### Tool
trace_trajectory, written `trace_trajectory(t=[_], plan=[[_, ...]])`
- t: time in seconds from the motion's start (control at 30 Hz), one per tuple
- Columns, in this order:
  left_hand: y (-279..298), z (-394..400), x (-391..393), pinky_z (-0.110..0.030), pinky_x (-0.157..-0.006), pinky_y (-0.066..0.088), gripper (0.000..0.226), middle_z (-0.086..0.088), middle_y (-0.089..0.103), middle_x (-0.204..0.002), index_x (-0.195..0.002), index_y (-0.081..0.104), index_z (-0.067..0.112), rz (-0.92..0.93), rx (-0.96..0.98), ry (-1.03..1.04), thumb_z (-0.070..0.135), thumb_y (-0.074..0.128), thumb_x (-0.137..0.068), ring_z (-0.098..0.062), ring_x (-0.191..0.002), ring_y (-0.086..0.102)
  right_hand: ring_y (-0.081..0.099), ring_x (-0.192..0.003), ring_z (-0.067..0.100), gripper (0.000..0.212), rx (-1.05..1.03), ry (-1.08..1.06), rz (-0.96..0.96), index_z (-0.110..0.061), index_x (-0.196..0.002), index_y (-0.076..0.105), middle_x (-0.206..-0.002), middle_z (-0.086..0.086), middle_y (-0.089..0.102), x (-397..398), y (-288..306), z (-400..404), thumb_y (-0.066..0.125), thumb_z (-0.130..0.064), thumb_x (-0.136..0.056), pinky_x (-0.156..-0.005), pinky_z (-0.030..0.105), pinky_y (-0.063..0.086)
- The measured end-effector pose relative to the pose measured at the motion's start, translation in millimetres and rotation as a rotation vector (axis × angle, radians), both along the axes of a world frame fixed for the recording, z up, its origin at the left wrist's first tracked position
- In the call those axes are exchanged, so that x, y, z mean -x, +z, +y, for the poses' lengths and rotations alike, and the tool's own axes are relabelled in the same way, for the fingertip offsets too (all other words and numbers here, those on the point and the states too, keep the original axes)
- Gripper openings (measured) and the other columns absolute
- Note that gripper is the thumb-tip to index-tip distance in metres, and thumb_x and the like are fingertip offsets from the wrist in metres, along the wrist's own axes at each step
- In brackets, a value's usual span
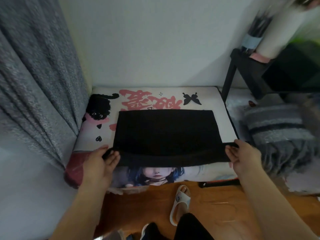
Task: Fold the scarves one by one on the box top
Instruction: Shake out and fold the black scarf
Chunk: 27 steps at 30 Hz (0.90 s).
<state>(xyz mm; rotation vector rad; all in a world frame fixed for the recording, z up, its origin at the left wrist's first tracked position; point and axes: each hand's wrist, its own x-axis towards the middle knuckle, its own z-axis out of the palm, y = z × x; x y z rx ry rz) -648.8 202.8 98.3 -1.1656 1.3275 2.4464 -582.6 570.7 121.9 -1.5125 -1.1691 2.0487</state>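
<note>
Grey curtain hangs in folds down the left side, against a pale wall that runs across the back. Just beside the curtain stands the box top, covered in a print of a black cat, pink lettering, a black butterfly and, along its near edge, a blue-haired doll-like figure. On it lies the black scarf, spread flat as a broad rectangle that covers most of the middle of the print; its near edge is doubled over into a thick band. The left hand pinches the left end of that band, thumb on top and fingers curled beneath the cloth. The right hand grips the right end in the same way, fingers curled round the fold, so the band runs taut between the two hands. Below the box, on the wooden floor, is a white slipper worn on a foot. To the right of the box lies a grey striped scarf, bunched and fringed, well apart from the black one. Behind it stands a black side table against the wall, with blurred objects on top that I cannot make out.
</note>
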Motion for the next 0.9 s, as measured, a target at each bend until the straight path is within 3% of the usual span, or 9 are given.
trace_trajectory(t=[0.1,0.2,0.33,0.43,0.53,0.6,0.67,0.77,0.9], plan=[[1.5,9.6,68.7,-0.036,-0.099,0.053,0.011,-0.009,0.059,-0.089,-0.094,0.057,0.004,-0.024,-0.088,0.007,0.007,0.050,-0.102,-0.019,-0.082,0.063,0.067,-0.068,0.021,0.018,0.022,0.031,0.004,-0.001,-0.113,0.054,-0.081,0.017,0.064,61.9,-4.5,21.4,0.059,-0.005,-0.097,-0.051,0.028,0.059],[5.8,26.2,136.9,-0.035,-0.085,0.057,0.012,-0.008,0.060,-0.094,-0.110,0.058,0.002,-0.003,-0.074,-0.015,0.006,0.049,-0.102,-0.020,-0.087,0.064,0.067,-0.067,0.023,0.018,0.043,0.062,-0.033,-0.003,-0.114,0.052,-0.081,0.018,0.064,130.0,-19.7,48.0,0.058,-0.003,-0.097,-0.047,0.028,0.057],[-33.6,53.8,208.5,-0.038,-0.084,0.055,0.025,-0.012,0.064,-0.112,-0.124,0.054,0.010,-0.081,0.218,-0.290,0.016,0.051,-0.100,-0.027,-0.102,0.066,0.066,-0.075,0.022,0.010,0.056,0.289,-0.166,0.002,-0.103,0.058,-0.094,0.018,0.064,199.9,-68.0,72.3,0.062,-0.005,-0.096,-0.044,0.026,0.057],[-74.0,63.9,229.4,-0.033,-0.072,0.055,0.026,-0.012,0.064,-0.120,-0.126,0.054,0.006,-0.214,0.561,-0.513,0.010,0.052,-0.100,-0.024,-0.097,0.066,0.066,-0.082,0.024,0.027,-0.053,0.475,-0.274,0.006,-0.117,0.056,-0.091,0.017,0.062,217.9,-103.4,78.4,0.063,0.007,-0.091,-0.056,0.026,0.060],[-91.8,62.4,241.6,-0.031,-0.063,0.053,0.036,-0.013,0.065,-0.098,-0.139,0.047,0.001,-0.211,0.701,-0.508,0.009,0.050,-0.103,-0.024,-0.073,0.066,0.066,-0.074,0.026,0.036,-0.221,0.503,-0.310,-0.003,-0.129,0.052,-0.084,0.014,0.060,224.3,-117.6,86.3,0.059,0.005,-0.095,-0.061,0.030,0.062],[-89.4,60.5,242.4,-0.033,-0.062,0.054,0.042,-0.013,0.064,-0.090,-0.146,0.041,0.007,-0.183,0.715,-0.473,0.012,0.048,-0.105,-0.025,-0.070,0.066,0.067,-0.066,0.025,0.019,-0.372,0.495,-0.333,-0.007,-0.119,0.057,-0.085,0.014,0.063,221.3,-119.0,91.1,0.057,-0.006,-0.100,-0.052,0.029,0.059],[-82.7,58.6,238.0,-0.034,-0.061,0.055,0.046,-0.013,0.066,-0.088,-0.149,0.039,0.011,-0.123,0.735,-0.385,0.013,0.049,-0.105,-0.025,-0.068,0.066,0.068,-0.065,0.026,0.010,-0.446,0.460,-0.283,-0.006,-0.109,0.059,-0.087,0.016,0.066,214.8,-118.9,95.1,0.055,-0.011,-0.101,-0.056,0.034,0.058],[-70.7,60.6,234.9,-0.033,-0.059,0.054,0.050,-0.012,0.067,-0.088,-0.153,0.036,0.012,-0.033,0.737,-0.289,0.014,0.049,-0.105,-0.023,-0.066,0.066,0.067,-0.065,0.027,0.005,-0.442,0.411,-0.205,-0.010,-0.102,0.060,-0.087,0.016,0.066,216.7,-111.2,96.6,0.055,-0.011,-0.101,-0.061,0.038,0.060],[-77.6,69.8,244.8,-0.033,-0.070,0.056,0.053,-0.014,0.066,-0.095,-0.155,0.029,0.014,-0.074,0.596,-0.257,0.010,0.048,-0.105,-0.025,-0.078,0.068,0.069,-0.066,0.024,0.005,-0.381,0.389,-0.271,-0.012,-0.095,0.060,-0.082,0.014,0.067,238.1,-122.3,96.5,0.059,-0.009,-0.099,-0.054,0.032,0.058]])
